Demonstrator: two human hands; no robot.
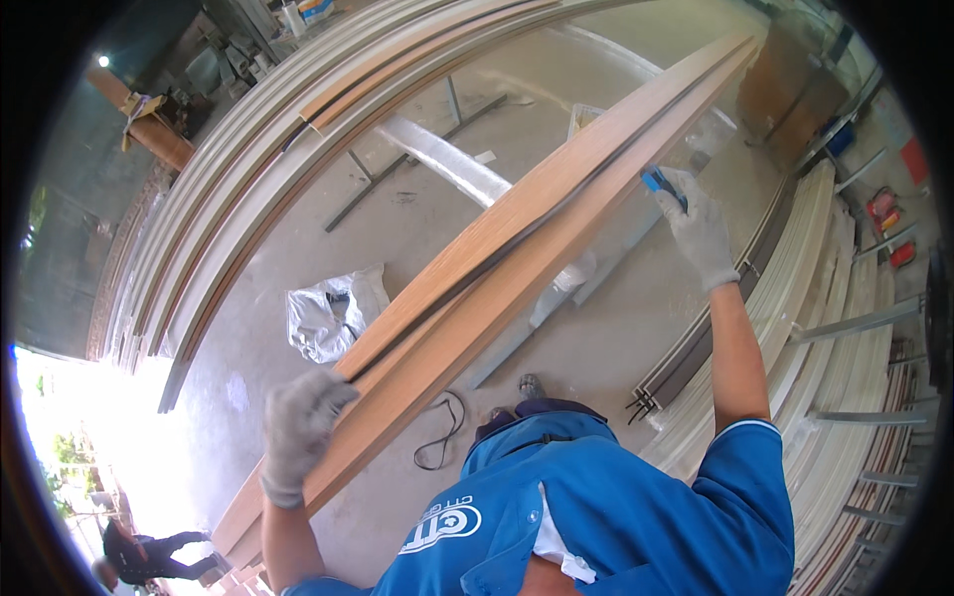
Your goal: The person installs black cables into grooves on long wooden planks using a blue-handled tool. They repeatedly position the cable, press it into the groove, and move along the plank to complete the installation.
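A long wood-coloured profile (556, 199) runs diagonally before me, from the lower left to the upper right. Along its lengthwise groove lies a thin black strip (497, 256), bent slightly near the middle. My left hand (301, 429), in a grey glove, has its fingers curled on the strip over the profile's near part. My right hand (699, 230), also gloved, is closed around a small blue-and-dark tool (664, 185) beside the far part of the profile. The tool's exact kind is hard to make out.
Long profiles (214, 214) lie in rows on the left; more are stacked on a metal rack (865, 323) at right. A plastic bag (338, 313) and a black cord loop (440, 437) lie on the floor. Another person (154, 556) is at lower left.
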